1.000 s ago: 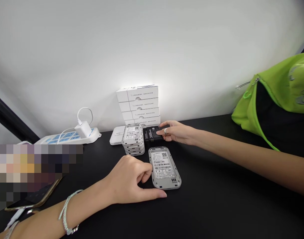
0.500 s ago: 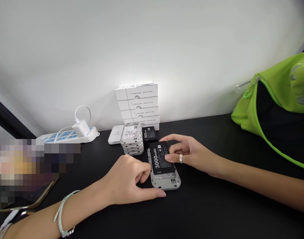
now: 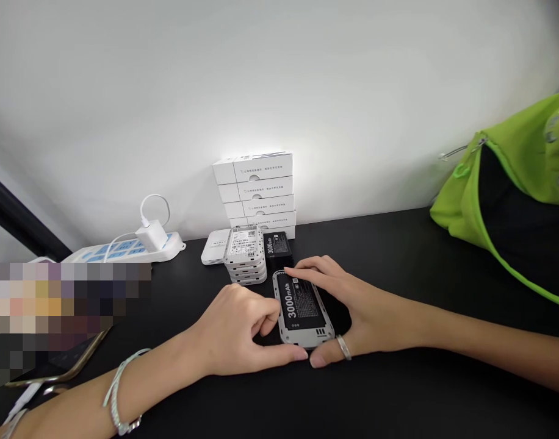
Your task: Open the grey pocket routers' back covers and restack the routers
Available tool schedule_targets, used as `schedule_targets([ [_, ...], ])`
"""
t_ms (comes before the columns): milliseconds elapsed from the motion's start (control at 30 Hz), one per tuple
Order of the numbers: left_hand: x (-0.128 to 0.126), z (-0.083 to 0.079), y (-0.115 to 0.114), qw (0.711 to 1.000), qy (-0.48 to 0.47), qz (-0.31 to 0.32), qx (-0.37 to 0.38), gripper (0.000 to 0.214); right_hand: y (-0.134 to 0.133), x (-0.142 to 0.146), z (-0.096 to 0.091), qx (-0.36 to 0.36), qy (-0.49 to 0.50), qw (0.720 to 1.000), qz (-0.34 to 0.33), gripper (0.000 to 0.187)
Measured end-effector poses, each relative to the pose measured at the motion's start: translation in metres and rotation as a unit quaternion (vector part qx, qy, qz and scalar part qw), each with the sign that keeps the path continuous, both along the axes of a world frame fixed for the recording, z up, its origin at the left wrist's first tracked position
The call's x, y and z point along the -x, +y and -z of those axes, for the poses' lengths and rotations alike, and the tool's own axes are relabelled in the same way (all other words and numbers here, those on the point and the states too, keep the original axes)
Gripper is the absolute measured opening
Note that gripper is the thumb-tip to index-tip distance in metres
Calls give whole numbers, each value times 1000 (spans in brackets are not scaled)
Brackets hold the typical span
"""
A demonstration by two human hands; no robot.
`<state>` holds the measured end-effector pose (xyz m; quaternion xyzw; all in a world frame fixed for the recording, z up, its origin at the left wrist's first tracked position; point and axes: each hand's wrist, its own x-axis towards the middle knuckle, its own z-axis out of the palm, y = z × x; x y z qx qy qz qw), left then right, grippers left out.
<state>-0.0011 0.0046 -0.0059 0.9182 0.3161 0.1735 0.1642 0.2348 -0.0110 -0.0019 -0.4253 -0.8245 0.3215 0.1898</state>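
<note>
A black 3000mAh battery (image 3: pixel 302 305) lies in the bay of a light grey handheld device body (image 3: pixel 302 337) on the black table. My left hand (image 3: pixel 240 332) braces the device, its curled fingers against the left side and its thumb along the near edge. Spanning the device from the right, my right hand (image 3: pixel 353 308) has a fingertip at the battery's far end and its ringed thumb at the near right corner. Just beyond are a stack of similar open device bodies (image 3: pixel 245 253) and more black batteries (image 3: pixel 278 245).
White boxes (image 3: pixel 261 189) are stacked against the wall, with flat white covers (image 3: pixel 214 247) in front. On the left lies a power strip (image 3: pixel 174 246) with a white charger (image 3: pixel 151 235) plugged in. A green and black bag (image 3: pixel 462 201) sits at the right.
The battery, tilted over the device in my right hand before, now lies down in the bay. My right hand has shifted its hold from the battery to the device's far and near ends.
</note>
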Motion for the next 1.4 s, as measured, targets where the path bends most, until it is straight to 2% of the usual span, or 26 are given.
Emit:
schedule_targets([
  [100,0,-2,0,1000,3,9,-1,53,-1,2,0,15,-29,999,-2,103],
  [233,0,-3,0,1000,1,21,9,54,-2,0,-5,20,0,1000,-6,100],
  [367,2,-2,2,999,5,27,18,52,4,-18,-10,41,38,998,-15,77],
  [500,2,-2,2,999,14,25,17,51,24,-38,-8,25,39,999,19,65],
  [633,1,-3,2,999,16,23,16,50,51,-43,-8,-13,24,998,48,58],
  [733,1,-2,1,1000,11,24,14,50,66,-43,-8,-31,1,998,53,54],
  [867,2,-2,1,1000,13,24,15,49,71,-48,-6,-35,-40,997,55,52],
  [967,1,-3,1,999,18,23,19,49,69,-48,-5,-45,-57,995,67,62],
  [1033,0,-3,1,999,21,20,20,49,66,-43,-8,-96,-24,992,84,64],
  [1100,0,-3,2,999,23,17,19,49,64,-32,-14,-175,21,980,89,54],
  [1167,0,-3,2,1000,19,17,16,50,63,-17,-23,-216,31,974,61,47],
  [1300,1,-1,2,1000,11,18,14,50,70,16,-35,-195,5,980,-31,57],
  [1400,2,0,1,1000,10,17,15,50,80,37,-35,-193,-13,980,-41,72],
])
